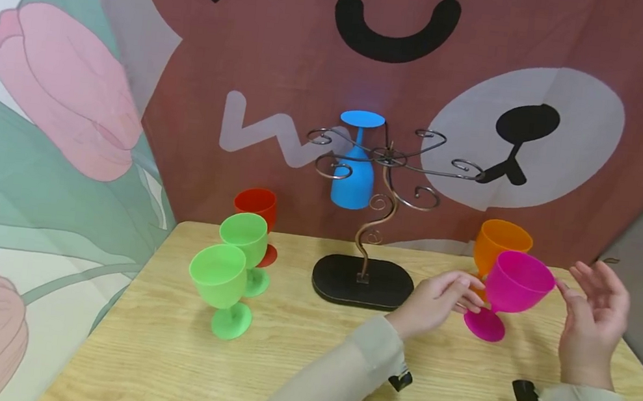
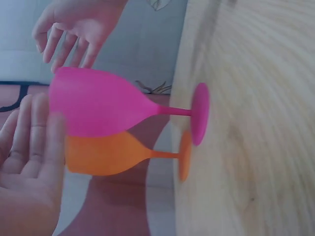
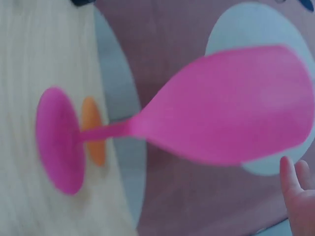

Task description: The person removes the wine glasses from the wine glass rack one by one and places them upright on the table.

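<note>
A magenta goblet (image 1: pixel 519 283) stands upright on the table between my two hands. My left hand (image 1: pixel 434 300) is on its left side with fingers extended; in the left wrist view its fingertips are next to the rim. On the other side my right hand (image 1: pixel 594 320) is raised, palm partly turned inward and fingers loosely bent. Its thumb comes very close to the rim; contact cannot be made out. Behind the magenta one, an orange goblet (image 1: pixel 502 242) is partly covered. A blue goblet (image 1: pixel 353 181) hangs upside down from the metal rack (image 1: pixel 388 158).
Two green goblets (image 1: pixel 219 275) and a red goblet (image 1: pixel 256 201) stand in a row on the left of the wooden table (image 1: pixel 163 367). The rack's black base (image 1: pixel 362 282) sits at the middle back. A printed cloth (image 1: pixel 292 27) hangs behind the table.
</note>
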Demonstrator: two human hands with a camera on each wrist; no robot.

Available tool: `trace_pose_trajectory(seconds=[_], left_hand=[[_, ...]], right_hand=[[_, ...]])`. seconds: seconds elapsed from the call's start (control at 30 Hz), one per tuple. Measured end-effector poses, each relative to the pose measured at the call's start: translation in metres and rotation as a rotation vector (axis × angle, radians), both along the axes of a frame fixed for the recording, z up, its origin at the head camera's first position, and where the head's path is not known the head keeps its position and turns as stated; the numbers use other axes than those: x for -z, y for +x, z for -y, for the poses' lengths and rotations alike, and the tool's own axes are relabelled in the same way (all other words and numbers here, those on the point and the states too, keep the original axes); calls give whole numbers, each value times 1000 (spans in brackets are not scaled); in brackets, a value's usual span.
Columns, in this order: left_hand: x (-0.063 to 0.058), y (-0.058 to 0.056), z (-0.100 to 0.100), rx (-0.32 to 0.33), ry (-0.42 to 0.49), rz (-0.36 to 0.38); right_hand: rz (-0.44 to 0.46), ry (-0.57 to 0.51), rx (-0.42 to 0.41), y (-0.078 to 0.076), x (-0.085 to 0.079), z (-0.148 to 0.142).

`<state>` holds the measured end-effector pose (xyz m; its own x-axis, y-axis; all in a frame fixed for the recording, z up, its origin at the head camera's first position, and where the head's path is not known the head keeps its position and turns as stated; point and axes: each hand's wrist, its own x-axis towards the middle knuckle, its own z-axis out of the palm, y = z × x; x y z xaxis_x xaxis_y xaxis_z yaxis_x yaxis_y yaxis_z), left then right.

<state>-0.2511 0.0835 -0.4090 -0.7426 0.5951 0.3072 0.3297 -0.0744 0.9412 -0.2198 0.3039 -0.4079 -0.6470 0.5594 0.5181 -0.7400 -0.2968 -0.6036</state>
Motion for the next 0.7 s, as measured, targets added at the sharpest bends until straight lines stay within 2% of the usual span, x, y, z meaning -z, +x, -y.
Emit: trace_pose_trajectory(seconds=[0.13, 0.2, 0.3, 0.37, 0.47, 0.57, 0.7], left_hand=[[-5, 3, 13, -74, 68, -24], [-7, 2, 21, -128, 108, -65], [-10, 0, 34, -229, 166, -148], [-13, -3, 43, -298, 212, -193], [-18, -7, 56, -396, 280, -252], [-22, -12, 68, -475, 323, -292], [-25, -18, 83, -521, 344, -300]], right_hand=[[-49, 69, 46, 3, -9, 11], [-89, 110, 62, 5, -14, 17], [-156, 166, 35, 8, -19, 28], [-191, 201, -24, 9, -21, 35], [-176, 293, -79, 9, -23, 47], [-144, 383, -97, 5, -23, 60], [-133, 448, -152, -6, -22, 77]])
